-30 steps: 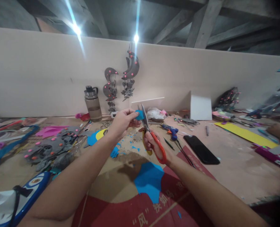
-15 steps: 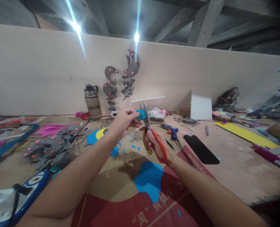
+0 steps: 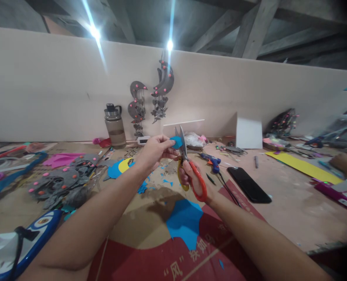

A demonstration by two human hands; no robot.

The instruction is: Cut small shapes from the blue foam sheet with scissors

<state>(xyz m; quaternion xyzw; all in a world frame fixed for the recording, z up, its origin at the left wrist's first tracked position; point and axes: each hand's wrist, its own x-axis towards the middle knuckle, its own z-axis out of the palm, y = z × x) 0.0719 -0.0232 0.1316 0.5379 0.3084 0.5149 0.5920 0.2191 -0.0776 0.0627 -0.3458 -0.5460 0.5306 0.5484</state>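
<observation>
Cluttered counter (image 3: pixel 293 210), mid-frame: blue piece (image 3: pixel 177 142), pinched tight in left hand (image 3: pixel 154 154), reads rounder than a second ago, trimming apparently advancing; right hand (image 3: pixel 188 171) wraps parted scissors (image 3: pixel 184 151).

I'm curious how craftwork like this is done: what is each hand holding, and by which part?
The left hand pinches a small blue piece by its left edge; the right hand holds the scissors by their red and yellow handles.
</observation>
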